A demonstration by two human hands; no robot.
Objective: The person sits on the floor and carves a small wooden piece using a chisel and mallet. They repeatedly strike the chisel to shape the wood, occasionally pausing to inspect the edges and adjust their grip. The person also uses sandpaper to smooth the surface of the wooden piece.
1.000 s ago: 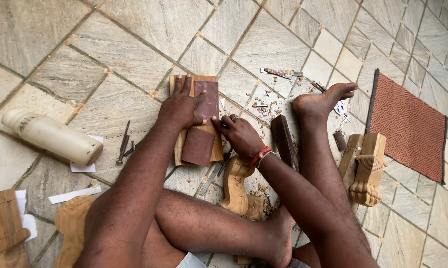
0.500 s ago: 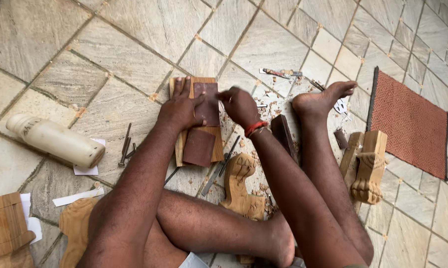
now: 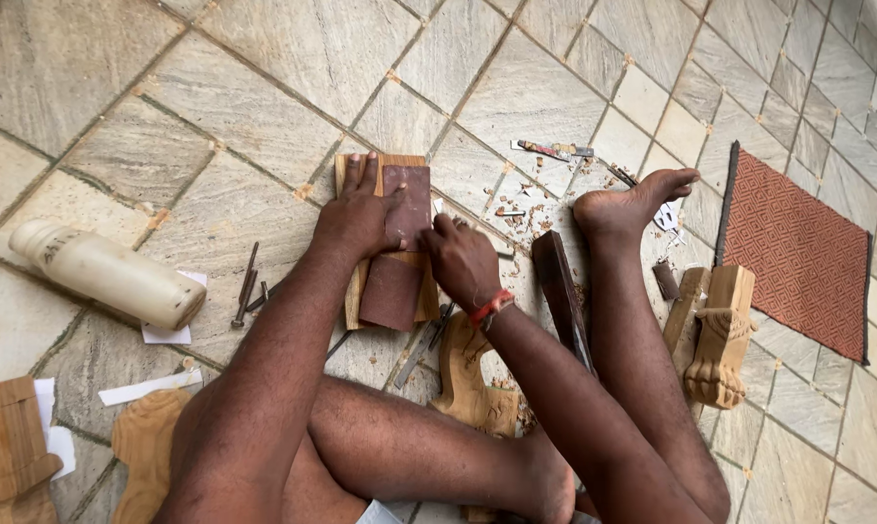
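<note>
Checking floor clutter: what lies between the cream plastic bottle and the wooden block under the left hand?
Head view: thin dark metal tools on the stone floor.

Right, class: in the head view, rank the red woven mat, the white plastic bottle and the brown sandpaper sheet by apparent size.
1. Red woven mat
2. White plastic bottle
3. Brown sandpaper sheet, though the bottle and sheet look close and hands cover part of the sheet.

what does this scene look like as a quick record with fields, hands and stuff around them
setting: person seated on a stone tile floor
left hand: pressed flat on a brown sheet lying over a wood block
right hand: fingers closed on the sheet; what it grips is hidden
wrist: red band
left of block: metal tools, pale bottle on its side
right side: carved leg, red mat
by the foot: wood chips
</note>
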